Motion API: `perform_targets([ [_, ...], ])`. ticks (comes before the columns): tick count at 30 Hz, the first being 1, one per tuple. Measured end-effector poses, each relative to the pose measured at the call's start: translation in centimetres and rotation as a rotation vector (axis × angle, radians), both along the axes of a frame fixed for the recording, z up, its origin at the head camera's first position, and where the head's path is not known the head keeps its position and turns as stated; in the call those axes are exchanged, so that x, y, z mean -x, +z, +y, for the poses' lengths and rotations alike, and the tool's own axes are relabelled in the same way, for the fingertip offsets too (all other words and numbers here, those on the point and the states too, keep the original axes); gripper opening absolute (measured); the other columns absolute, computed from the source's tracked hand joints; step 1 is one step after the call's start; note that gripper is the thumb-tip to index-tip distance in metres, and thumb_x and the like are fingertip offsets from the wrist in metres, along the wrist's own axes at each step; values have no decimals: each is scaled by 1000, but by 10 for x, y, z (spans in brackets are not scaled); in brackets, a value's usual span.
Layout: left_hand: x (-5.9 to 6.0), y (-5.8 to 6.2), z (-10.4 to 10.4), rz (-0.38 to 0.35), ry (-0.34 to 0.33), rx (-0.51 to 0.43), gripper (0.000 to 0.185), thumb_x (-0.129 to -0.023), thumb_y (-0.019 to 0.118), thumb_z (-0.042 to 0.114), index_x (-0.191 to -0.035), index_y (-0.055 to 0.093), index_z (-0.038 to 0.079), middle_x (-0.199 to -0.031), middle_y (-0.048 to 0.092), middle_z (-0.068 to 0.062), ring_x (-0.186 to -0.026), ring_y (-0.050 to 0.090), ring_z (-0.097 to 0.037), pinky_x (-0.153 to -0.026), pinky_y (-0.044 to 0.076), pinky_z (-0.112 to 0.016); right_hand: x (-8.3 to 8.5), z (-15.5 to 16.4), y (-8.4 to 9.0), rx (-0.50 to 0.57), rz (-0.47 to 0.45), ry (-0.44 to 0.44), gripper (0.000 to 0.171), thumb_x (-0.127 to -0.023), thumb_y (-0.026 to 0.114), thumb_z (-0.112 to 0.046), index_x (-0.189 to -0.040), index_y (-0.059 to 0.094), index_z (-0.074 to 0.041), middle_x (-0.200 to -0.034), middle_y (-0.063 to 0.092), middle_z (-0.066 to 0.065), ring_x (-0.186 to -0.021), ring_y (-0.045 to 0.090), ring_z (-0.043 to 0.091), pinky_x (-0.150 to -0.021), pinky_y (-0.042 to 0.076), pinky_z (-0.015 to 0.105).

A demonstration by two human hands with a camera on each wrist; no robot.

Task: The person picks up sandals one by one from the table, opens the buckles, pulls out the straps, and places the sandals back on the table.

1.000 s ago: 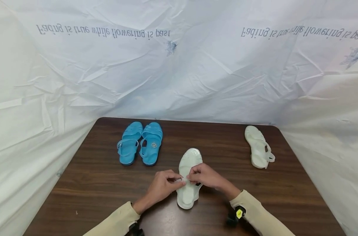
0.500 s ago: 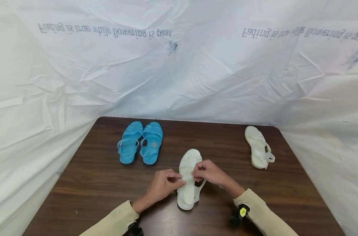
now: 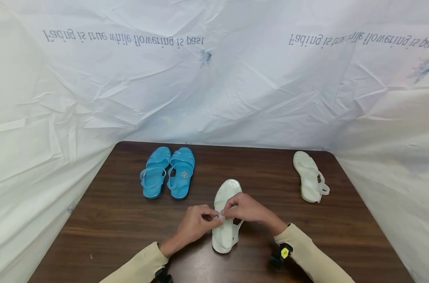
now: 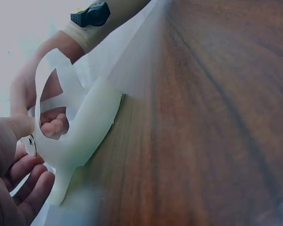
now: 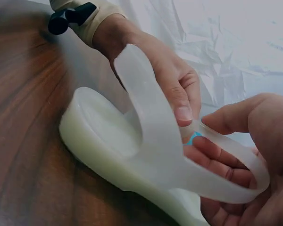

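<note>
A white jelly sandal (image 3: 223,237) lies on the brown table with its toe pointing away from me. My left hand (image 3: 196,224) pinches the small metal buckle (image 4: 29,145) at the sandal's left side. From the other side, my right hand (image 3: 244,208) holds the ankle strap (image 5: 217,181) between thumb and forefinger. The strap curves in a loop beneath the right palm, and its tip meets the left fingertips over the middle of the sandal. The fingers mostly hide the place where strap and buckle come together.
Two blue sandals (image 3: 153,182) stand side by side at the back left of the table (image 3: 129,236). Another white sandal (image 3: 308,184), its strap sticking out, lies at the back right. White printed sheeting (image 3: 214,98) hangs around the table's back and sides.
My right hand drew slightly right with the strap, then came back left to the left fingertips. The left hand has stayed at the buckle.
</note>
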State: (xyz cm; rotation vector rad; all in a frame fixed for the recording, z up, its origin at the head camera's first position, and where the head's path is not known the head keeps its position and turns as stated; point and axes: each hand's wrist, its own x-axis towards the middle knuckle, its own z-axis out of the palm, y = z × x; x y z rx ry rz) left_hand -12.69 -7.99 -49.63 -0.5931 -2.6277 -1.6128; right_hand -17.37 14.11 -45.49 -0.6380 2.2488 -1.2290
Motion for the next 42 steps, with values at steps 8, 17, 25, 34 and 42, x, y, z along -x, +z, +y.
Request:
perform_targets([
  [8,-3,-4,3,0,29,-53,16,-88,83,35,-92,83,20,-77,68,13,-72,64,-3,-65,56,-23,-3,7,-14,123,-124,-30,24,-98,68,-19,-85,73,1,-74,69,2,-70,63,13,-67,56,30],
  [17,-6,-5,5,33,41,-79,14,-88,83,34,-92,83,20,-77,68,13,-71,64,-3,-64,56,-23,1,9,-22,212,-198,-8,25,-98,65,-12,-86,68,9,-74,67,1,-72,65,13,-72,57,30],
  [25,-4,-6,4,57,66,-92,13,-87,84,28,-94,83,17,-77,69,13,-71,65,-3,-65,56,-23,2,12,-23,274,-226,-48,26,-97,64,-9,-82,62,12,-72,65,1,-70,62,13,-69,55,29],
  [34,-3,-5,0,-2,59,-89,18,-87,84,30,-94,83,14,-77,70,11,-70,65,-4,-63,57,-24,3,21,-26,426,-303,-96,20,-97,62,-8,-77,64,-5,-72,67,1,-69,62,12,-71,57,29],
  [42,-7,-5,-3,-61,77,-94,25,-85,84,38,-95,83,14,-79,72,10,-71,67,-5,-64,57,-24,4,33,-21,417,-230,-159,20,-99,63,-11,-84,69,1,-76,70,0,-71,65,11,-70,57,26],
])
